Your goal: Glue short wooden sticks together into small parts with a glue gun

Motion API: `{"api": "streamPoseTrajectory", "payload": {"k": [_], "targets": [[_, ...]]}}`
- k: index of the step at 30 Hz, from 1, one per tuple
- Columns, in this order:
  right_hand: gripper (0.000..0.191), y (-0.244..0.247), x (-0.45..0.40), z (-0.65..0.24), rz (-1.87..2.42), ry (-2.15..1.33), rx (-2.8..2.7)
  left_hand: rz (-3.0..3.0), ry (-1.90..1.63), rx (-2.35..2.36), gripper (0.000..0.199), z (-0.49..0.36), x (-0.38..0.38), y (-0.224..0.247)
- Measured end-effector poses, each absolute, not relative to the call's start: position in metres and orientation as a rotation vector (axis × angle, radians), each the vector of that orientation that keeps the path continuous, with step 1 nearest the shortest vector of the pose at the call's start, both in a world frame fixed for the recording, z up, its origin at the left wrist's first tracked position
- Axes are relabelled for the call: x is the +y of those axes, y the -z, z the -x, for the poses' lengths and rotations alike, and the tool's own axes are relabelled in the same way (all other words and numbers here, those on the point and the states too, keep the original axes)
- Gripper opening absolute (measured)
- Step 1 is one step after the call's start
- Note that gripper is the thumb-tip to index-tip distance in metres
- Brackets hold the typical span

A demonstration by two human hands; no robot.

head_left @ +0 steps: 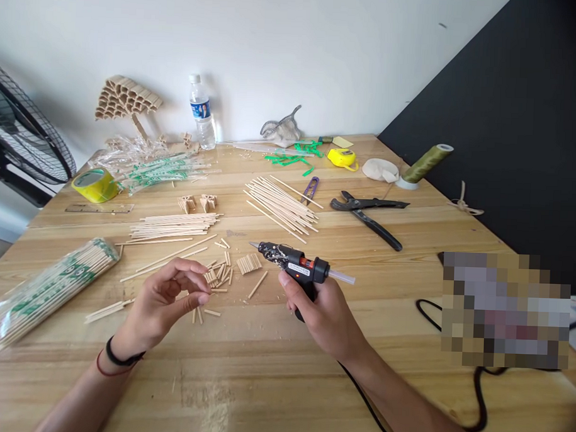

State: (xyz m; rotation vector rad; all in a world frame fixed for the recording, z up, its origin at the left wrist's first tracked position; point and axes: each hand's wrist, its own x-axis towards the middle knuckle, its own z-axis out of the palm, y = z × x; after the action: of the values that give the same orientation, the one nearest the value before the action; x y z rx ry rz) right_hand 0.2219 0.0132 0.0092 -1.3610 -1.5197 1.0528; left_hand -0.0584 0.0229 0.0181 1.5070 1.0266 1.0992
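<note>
My right hand [320,305] is wrapped round the grip of a black glue gun [298,263], its nozzle pointing left and a clear glue stick out of its back. My left hand [172,297] is over the short cut sticks, thumb and fingertips close together; what they hold, if anything, is too small to name. Short stick pieces [224,273] lie scattered beside its fingertips. A small row of joined short sticks [249,264] rests on the table below the nozzle. Two small stick assemblies [208,203] stand farther back.
Long sticks [283,206], pliers [368,215], purple snips [310,190] and a yellow tape measure [341,158] lie behind. A bagged stick bundle [53,290] and yellow tape [95,185] are left; a bottle [203,115] stands at the wall. A black cord [369,405] trails right.
</note>
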Motion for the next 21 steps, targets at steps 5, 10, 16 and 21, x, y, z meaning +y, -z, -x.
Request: {"api": "streamPoseTrajectory", "payload": {"k": [5, 10, 16, 21], "targets": [[0.035, -0.0101, 0.0126, -0.2217, 1.357, -1.083, -1.528, -1.482, -1.113, 1.047, 0.019, 0.0587, 0.023, -0.0172], [0.035, -0.0099, 0.0127, -0.2217, 1.359, -1.078, -1.54, -1.43, -1.089, 1.118, 0.02, 0.058, 0.0244, -0.0154], [0.033, -0.0102, 0.0139, -0.2215, 1.352, -1.07, -1.543, -1.399, -1.051, 1.134, 0.023, 0.0602, 0.0249, -0.0123], [0.035, -0.0096, 0.0138, -0.2216, 1.35, -1.062, -1.561, -1.388, -1.052, 1.117, 0.022, 0.0607, 0.0253, -0.0089]]}}
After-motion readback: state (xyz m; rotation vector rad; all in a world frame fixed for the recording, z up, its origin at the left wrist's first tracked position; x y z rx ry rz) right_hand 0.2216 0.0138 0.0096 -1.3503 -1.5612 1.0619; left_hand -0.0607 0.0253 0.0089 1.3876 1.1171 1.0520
